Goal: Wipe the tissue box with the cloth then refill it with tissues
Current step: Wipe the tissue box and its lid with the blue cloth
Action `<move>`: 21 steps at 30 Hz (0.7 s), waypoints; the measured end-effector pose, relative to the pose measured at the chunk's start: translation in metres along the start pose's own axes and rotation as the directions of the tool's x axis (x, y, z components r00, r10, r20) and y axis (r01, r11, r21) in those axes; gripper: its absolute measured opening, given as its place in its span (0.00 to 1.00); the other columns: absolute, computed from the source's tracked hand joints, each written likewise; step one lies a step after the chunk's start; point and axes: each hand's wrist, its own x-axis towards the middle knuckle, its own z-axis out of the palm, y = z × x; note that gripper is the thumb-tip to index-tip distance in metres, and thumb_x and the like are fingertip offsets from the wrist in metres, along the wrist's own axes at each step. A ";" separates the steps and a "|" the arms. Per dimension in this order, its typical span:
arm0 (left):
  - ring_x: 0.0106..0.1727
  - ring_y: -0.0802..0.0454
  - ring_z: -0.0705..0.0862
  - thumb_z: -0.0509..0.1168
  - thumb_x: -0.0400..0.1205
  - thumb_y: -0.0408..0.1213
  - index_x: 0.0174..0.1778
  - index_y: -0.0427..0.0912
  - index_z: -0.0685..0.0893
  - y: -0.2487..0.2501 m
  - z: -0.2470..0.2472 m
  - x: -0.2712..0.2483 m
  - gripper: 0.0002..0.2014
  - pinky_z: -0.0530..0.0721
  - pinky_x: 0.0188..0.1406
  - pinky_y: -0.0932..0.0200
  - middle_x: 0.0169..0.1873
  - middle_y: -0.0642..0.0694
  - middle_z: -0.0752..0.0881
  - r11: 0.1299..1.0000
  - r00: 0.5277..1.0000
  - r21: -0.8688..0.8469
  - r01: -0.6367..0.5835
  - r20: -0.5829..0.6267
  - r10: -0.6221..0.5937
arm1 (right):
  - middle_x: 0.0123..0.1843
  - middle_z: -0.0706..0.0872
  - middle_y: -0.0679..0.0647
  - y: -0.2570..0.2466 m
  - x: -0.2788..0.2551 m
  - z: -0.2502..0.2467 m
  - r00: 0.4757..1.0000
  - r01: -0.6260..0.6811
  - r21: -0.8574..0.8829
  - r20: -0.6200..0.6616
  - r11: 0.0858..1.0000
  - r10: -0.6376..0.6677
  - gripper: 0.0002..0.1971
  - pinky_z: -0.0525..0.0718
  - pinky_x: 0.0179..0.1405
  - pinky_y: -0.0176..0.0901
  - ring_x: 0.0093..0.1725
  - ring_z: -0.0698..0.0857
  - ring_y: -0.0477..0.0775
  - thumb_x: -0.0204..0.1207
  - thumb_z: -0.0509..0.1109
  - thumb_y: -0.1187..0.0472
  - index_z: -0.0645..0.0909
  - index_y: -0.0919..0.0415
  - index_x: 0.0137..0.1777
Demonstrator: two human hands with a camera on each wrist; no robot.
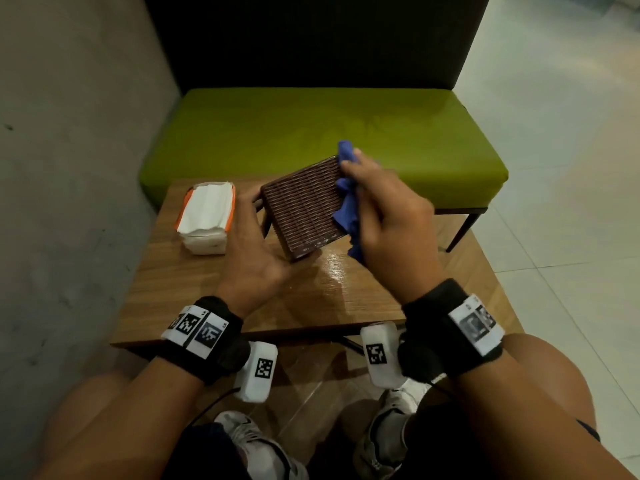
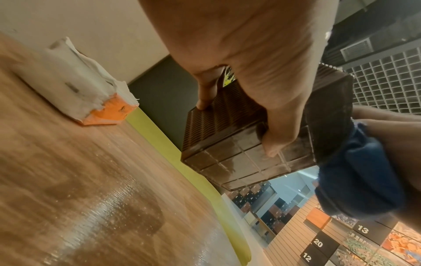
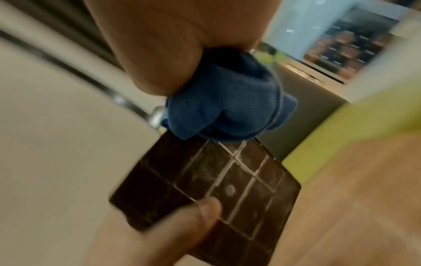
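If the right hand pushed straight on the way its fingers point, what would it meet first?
Right hand, holding the blue cloth, points left at the brown tissue box. The cloth already touches it, so it likely meets the box first.

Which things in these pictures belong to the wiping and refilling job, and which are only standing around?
Belong to the job:
- brown tissue box, held tilted above the table by the left hand
- blue cloth, gripped by the right hand against the box
- pack of white tissues on the table

Only around:
- wooden table
- green bench
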 end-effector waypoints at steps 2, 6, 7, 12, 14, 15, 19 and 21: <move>0.80 0.49 0.80 0.92 0.65 0.34 0.80 0.46 0.65 0.001 -0.001 0.000 0.53 0.85 0.77 0.37 0.78 0.43 0.77 1.000 1.000 -0.016 0.009 0.013 -0.009 | 0.70 0.91 0.52 0.002 0.006 -0.004 0.975 -0.208 0.224 -0.028 0.952 0.219 0.17 0.88 0.70 0.53 0.70 0.89 0.46 0.91 0.64 0.66 0.87 0.59 0.75; 0.81 0.56 0.79 0.91 0.67 0.32 0.86 0.43 0.60 0.003 -0.001 0.002 0.58 0.83 0.80 0.47 0.80 0.55 0.74 1.000 0.997 0.006 0.005 0.083 -0.006 | 0.70 0.91 0.47 -0.003 0.007 -0.006 0.930 -0.358 0.363 0.060 0.860 0.362 0.16 0.87 0.74 0.53 0.71 0.88 0.42 0.91 0.67 0.63 0.87 0.56 0.75; 0.80 0.58 0.79 0.91 0.68 0.32 0.88 0.43 0.59 0.002 -0.001 0.003 0.59 0.82 0.80 0.49 0.80 0.59 0.73 1.000 0.996 0.028 -0.007 0.092 0.005 | 0.71 0.90 0.46 -0.006 0.005 -0.006 0.935 -0.350 0.335 0.068 0.875 0.348 0.17 0.87 0.75 0.49 0.72 0.87 0.40 0.90 0.69 0.62 0.86 0.56 0.77; 0.74 0.55 0.78 0.93 0.66 0.42 0.88 0.46 0.64 0.002 0.000 0.009 0.59 0.83 0.74 0.57 0.76 0.48 0.70 0.978 0.999 0.204 -0.041 0.041 0.033 | 0.77 0.86 0.45 -0.012 0.001 -0.002 0.947 -0.315 0.277 0.022 0.908 0.322 0.23 0.82 0.76 0.34 0.75 0.84 0.37 0.87 0.73 0.65 0.81 0.57 0.81; 0.73 0.57 0.79 0.92 0.67 0.44 0.90 0.48 0.63 0.005 -0.001 0.011 0.60 0.82 0.69 0.67 0.78 0.48 0.71 0.981 0.996 0.193 -0.013 0.090 -0.005 | 0.75 0.87 0.45 -0.009 0.002 -0.001 0.939 -0.333 0.275 0.007 0.902 0.344 0.22 0.83 0.76 0.34 0.74 0.85 0.37 0.87 0.73 0.66 0.83 0.58 0.80; 0.74 0.56 0.79 0.92 0.68 0.44 0.91 0.48 0.62 0.005 -0.002 0.011 0.59 0.83 0.69 0.67 0.79 0.48 0.72 0.985 0.993 0.175 0.001 0.118 -0.022 | 0.74 0.88 0.46 -0.008 0.002 0.000 0.936 -0.338 0.273 0.003 0.901 0.351 0.22 0.84 0.75 0.35 0.73 0.85 0.37 0.87 0.73 0.67 0.83 0.58 0.79; 0.78 0.51 0.80 0.90 0.67 0.42 0.88 0.53 0.65 0.003 -0.001 0.013 0.55 0.84 0.76 0.47 0.79 0.48 0.76 0.986 0.983 0.164 -0.017 0.183 -0.014 | 0.69 0.91 0.49 -0.014 0.003 0.002 0.959 -0.268 0.243 -0.029 0.932 0.283 0.20 0.87 0.72 0.41 0.69 0.88 0.39 0.85 0.71 0.70 0.86 0.60 0.76; 0.73 0.47 0.83 0.89 0.65 0.45 0.81 0.55 0.70 0.002 0.003 0.013 0.50 0.86 0.70 0.38 0.73 0.47 0.79 0.984 0.987 0.179 -0.008 0.156 -0.020 | 0.71 0.90 0.54 -0.021 0.003 0.007 0.981 -0.181 0.185 -0.036 0.966 0.191 0.21 0.86 0.74 0.46 0.71 0.88 0.46 0.83 0.70 0.72 0.86 0.63 0.75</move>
